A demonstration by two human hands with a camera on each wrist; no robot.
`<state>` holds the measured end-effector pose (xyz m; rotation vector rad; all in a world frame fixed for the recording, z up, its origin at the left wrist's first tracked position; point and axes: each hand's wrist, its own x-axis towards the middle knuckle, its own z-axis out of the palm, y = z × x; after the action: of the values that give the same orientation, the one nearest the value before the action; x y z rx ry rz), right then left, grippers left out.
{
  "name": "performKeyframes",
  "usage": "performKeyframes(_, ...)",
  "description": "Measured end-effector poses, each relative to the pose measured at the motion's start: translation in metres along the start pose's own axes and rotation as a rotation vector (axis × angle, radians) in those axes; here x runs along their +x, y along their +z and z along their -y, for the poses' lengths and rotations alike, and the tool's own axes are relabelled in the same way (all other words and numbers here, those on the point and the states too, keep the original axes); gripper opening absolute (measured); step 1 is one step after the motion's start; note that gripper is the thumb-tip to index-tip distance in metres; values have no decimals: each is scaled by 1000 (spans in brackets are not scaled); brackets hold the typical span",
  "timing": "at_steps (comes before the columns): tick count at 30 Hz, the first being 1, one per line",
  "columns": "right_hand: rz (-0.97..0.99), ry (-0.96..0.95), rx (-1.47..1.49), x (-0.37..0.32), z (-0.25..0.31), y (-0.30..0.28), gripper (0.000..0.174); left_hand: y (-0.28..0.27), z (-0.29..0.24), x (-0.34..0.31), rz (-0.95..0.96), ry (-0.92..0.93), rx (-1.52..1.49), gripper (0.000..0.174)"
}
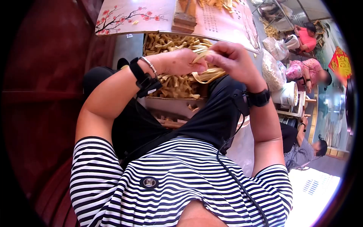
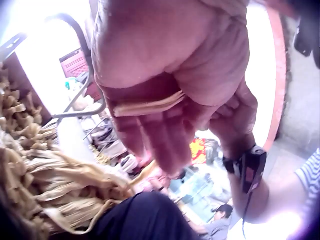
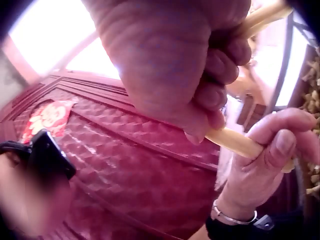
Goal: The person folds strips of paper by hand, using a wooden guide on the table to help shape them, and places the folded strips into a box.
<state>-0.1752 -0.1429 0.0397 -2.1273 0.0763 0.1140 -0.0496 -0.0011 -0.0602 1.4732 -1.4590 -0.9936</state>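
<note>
A pale yellow, flat strip [image 3: 235, 142] is stretched between my two hands, level over an open box of similar material. My left hand [image 1: 181, 62], with a bracelet at its wrist, pinches one end between thumb and fingers. In the left wrist view a length of the strip [image 2: 150, 106] lies across the curled fingers. Close beside it, my right hand [image 1: 234, 64] curls its fingers round the strip, part of which sticks out past the fist in the right wrist view. Below the hands are many knotted yellow pieces [image 1: 176, 87] and a bundle of long loose strips [image 1: 213, 75].
A board with painted blossoms [image 1: 128, 19] spans the far side of the box, bearing a wooden block [image 1: 184, 20] and more yellow pieces [image 1: 223, 4]. Filled clear bags [image 1: 271, 70] and a white bucket [image 1: 287, 94] stand to the right. Several people sit beyond them.
</note>
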Motion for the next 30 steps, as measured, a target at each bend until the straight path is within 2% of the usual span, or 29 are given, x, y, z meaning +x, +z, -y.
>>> performKeyframes(1,-39,-54,55,-4,15,-4,17,-1,-12,-1,-38,26,-210,24)
performKeyframes(2,-76,-107,112,-9,32,-7,16,-6,-25,-5,-33,-5,-402,20)
performKeyframes(4,-203,-294,111,-17,70,-12,15,-16,-61,-17,-221,155,-232,20)
performKeyframes(5,-216,-394,121,-18,86,-14,21,-24,-79,-28,-294,249,-197,21)
performKeyframes(7,-250,-682,130,-14,103,-24,27,-36,-111,-51,-441,478,-114,22)
performKeyframes(8,-344,-837,240,3,107,-13,26,-42,-121,-62,-519,614,-69,21)
performKeyframes(9,-435,-997,328,19,110,-1,25,-57,-119,-81,-559,589,-47,25)
performKeyframes(10,-396,-1013,304,26,117,-6,27,-67,-115,-95,-604,561,-25,30)
performKeyframes(12,-221,-657,87,28,130,-20,31,-71,-124,-91,-892,359,290,25)
performKeyframes(13,-159,-516,69,35,124,-21,34,-73,-127,-89,-1032,249,454,23)
performKeyframes(14,-96,-567,63,49,106,-18,25,-76,-121,-83,-1048,346,629,22)
performKeyframes(16,-40,-153,518,38,95,-4,29,-79,-99,-69,-1056,529,980,22)
performKeyframes(17,-140,-137,376,38,86,3,30,-75,-101,-62,-1008,493,954,23)
performKeyframes(18,-332,-262,85,45,68,10,29,-69,-104,-54,-956,459,926,24)
performKeyframes(19,-319,-245,143,44,61,12,26,-65,-107,-52,-882,322,866,23)
performKeyframes(20,-307,-228,198,42,55,9,23,-67,-107,-48,-822,305,815,24)
performKeyframes(23,-416,-268,42,41,32,-4,15,-70,-102,-42,-630,217,585,25)
performKeyframes(26,-478,-499,-129,45,21,-10,10,-79,-86,-34,-481,101,-238,34)
performKeyframes(27,-491,-556,-102,49,18,-9,10,-73,-85,-31,-478,34,-328,39)
performKeyframes(30,-424,-727,-199,68,10,-14,9,-65,-54,-22,-383,-4,-358,34)
